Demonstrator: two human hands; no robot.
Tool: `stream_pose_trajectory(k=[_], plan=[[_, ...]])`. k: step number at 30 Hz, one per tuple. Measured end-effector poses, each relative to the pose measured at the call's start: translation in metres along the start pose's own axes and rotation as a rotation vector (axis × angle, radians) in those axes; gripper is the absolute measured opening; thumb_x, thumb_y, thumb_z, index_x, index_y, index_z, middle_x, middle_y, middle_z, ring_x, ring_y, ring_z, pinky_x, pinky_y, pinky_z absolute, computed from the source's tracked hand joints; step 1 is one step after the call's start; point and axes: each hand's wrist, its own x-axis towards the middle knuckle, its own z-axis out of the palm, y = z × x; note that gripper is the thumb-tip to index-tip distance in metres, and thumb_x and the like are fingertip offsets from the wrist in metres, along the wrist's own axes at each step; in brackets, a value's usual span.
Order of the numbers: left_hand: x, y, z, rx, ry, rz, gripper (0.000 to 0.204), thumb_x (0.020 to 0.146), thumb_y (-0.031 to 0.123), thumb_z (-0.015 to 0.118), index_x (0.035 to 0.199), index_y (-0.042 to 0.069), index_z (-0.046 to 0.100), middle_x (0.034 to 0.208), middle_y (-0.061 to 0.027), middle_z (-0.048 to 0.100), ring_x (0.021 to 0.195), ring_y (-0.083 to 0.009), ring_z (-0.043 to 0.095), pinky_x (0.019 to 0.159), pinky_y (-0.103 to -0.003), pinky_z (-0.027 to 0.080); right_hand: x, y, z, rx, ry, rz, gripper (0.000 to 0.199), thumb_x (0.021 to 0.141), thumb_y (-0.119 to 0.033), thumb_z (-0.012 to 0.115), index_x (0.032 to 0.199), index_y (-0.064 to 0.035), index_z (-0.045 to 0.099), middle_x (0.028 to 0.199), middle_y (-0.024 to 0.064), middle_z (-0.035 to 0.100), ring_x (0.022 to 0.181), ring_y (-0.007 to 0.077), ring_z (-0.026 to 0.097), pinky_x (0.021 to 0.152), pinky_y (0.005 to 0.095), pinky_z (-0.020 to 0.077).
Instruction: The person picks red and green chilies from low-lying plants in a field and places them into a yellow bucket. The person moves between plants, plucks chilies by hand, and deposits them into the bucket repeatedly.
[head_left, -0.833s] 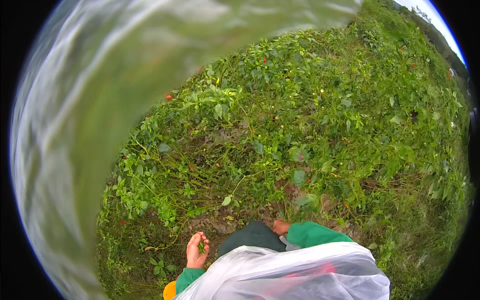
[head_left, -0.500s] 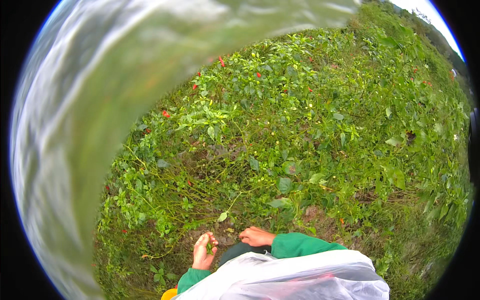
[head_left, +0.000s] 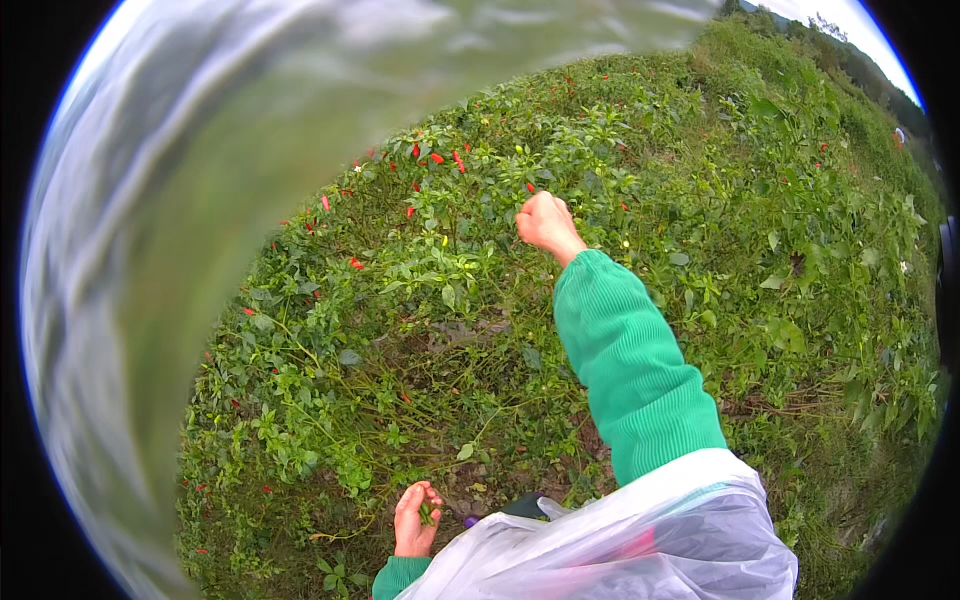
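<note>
Red pepper (head_left: 531,187) on the plants (head_left: 580,155), just beyond the right hand (head_left: 548,224).
This seems the reaching step; next probably needs a gentle pinch. Right fingertips are hidden, so their grip I cannot tell; the left hand (head_left: 415,520), half-curled, holds green pieces (head_left: 427,514).

The person wears ridged green sleeves (head_left: 640,370) that leave the left hand (head_left: 416,520) and right hand (head_left: 548,222) bare, plus a creased, whitish, see-through plastic covering (head_left: 600,535) with a reddish patch (head_left: 637,545) showing through.
</note>
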Motion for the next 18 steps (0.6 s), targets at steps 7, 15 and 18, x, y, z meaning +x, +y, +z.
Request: stream_pose_trajectory(k=[7, 15, 18], plan=[[-0.005, 0.001, -0.019, -0.042, 0.147, -0.036, 0.014, 0.094, 0.02, 0.052, 0.097, 0.007, 0.058, 0.079, -0.0023, 0.059, 0.068, -0.0152, 0.058, 0.05, -0.023, 0.043, 0.093, 0.13, 0.047, 0.605, 0.283, 0.232, 0.069, 0.076, -0.011, 0.065, 0.137, 0.0004, 0.035, 0.124, 0.0267, 0.052, 0.116, 0.0362, 0.051, 0.094, 0.0409, 0.0424], [0.001, 0.011, 0.028, 0.142, 0.03, 0.047, 0.014, 0.093, 0.018, 0.053, 0.097, 0.007, 0.06, 0.079, -0.0015, 0.06, 0.07, -0.0125, 0.059, 0.053, -0.022, 0.042, 0.058, 0.142, 0.051, 0.952, -0.208, 0.193, 0.078, 0.085, -0.025, 0.066, 0.146, -0.0097, 0.019, 0.146, 0.0188, 0.026, 0.129, 0.0319, 0.035, 0.1, 0.0431, 0.0382], [0.011, 0.017, 0.065, 0.271, -0.059, 0.095, 0.013, 0.093, 0.018, 0.053, 0.096, 0.006, 0.059, 0.079, -0.0025, 0.059, 0.07, -0.0128, 0.058, 0.051, -0.023, 0.041, -0.008, 0.159, 0.051, 0.491, -0.298, 0.163, 0.057, 0.088, -0.016, 0.059, 0.137, -0.0054, 0.031, 0.131, 0.0163, 0.038, 0.106, 0.0254, 0.042, 0.092, 0.038, 0.0444]])
